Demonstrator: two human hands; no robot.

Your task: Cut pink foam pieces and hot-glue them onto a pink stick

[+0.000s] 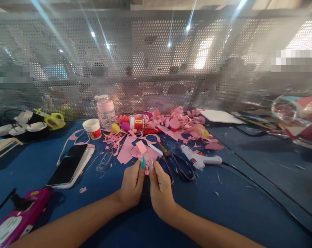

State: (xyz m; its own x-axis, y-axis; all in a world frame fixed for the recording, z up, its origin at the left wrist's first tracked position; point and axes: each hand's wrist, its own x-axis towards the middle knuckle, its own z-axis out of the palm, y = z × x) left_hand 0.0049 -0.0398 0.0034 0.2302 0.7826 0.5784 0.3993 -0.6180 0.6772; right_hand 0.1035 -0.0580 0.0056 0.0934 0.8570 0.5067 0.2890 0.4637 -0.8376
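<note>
My left hand [132,182] and my right hand [161,187] are side by side above the blue table, thumbs up and fingers curled. Between their fingertips they pinch a small pink piece [147,172], most of it covered by my fingers. Just beyond lie scissors [176,162] with dark blue handles, their blades pointing away from me. A small pink block [141,147] rests on a cut pink sheet [126,151] in front of my hands. To the right, a white glue gun [201,158] lies on its side.
Pink scraps [175,124] pile up at the back by a perforated metal screen [156,44]. On the left are a phone [68,163], a magenta power strip [24,217], paper cups [92,128] and a bottle [105,110]. The glue gun's black cable [261,189] runs right.
</note>
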